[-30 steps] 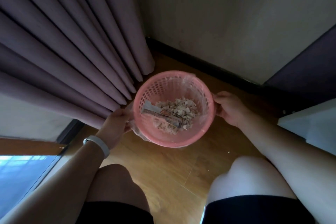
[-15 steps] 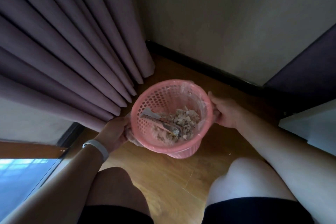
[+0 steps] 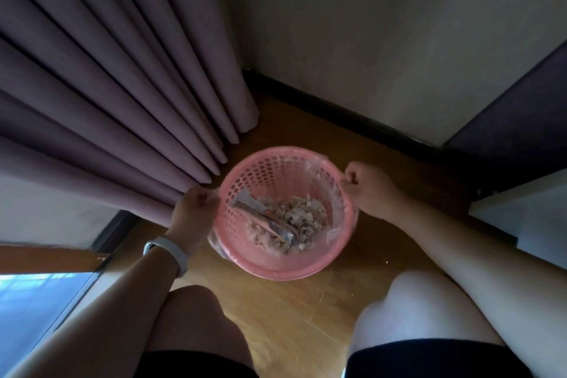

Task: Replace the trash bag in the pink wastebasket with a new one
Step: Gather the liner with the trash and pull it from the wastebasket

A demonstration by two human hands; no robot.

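Observation:
The pink wastebasket (image 3: 277, 268) stands on the wooden floor between my knees and the wall. A clear trash bag (image 3: 334, 202) lines it, folded over the rim, with crumbs and a foil wrapper (image 3: 270, 224) at the bottom. My left hand (image 3: 194, 209) grips the basket's left rim where bag plastic bunches out. My right hand (image 3: 368, 190) is closed on the right rim and the bag edge there.
Purple curtains (image 3: 122, 95) hang at the left, reaching the floor beside the basket. A wall with dark baseboard (image 3: 337, 107) runs behind. White furniture (image 3: 521, 212) stands at the right. My knees (image 3: 414, 310) are in the foreground. A window (image 3: 36, 310) sits lower left.
The basket was tilted and lifted half a second ago; it now sits level and lower on the floor, closer to me. Both hands kept their hold on the rim.

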